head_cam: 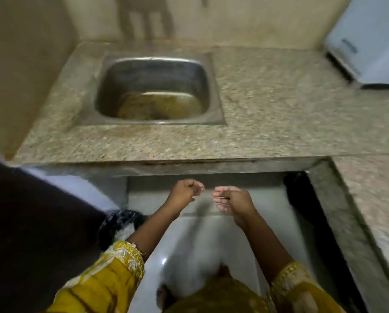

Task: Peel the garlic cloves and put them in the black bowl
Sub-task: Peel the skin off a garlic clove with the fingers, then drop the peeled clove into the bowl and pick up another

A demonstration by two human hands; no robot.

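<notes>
No garlic cloves and no black bowl show in the head view. My left hand (pixel 184 191) is held out below the counter's front edge, its fingers curled shut into a loose fist with nothing visible in it. My right hand (pixel 232 199) hovers a short gap to its right, fingers half bent and spread apart, with nothing clearly in them. The hands do not touch. Both forearms come out of yellow embroidered sleeves (pixel 123 260). The picture is blurred.
A speckled granite counter (pixel 268 105) runs ahead and down the right side. A steel sink (pixel 152 64) with murky water is set into it. A white appliance (pixel 367 41) stands at the far right. A dark panel (pixel 30 222) fills the left, with a black-and-white object (pixel 119 224) beside it.
</notes>
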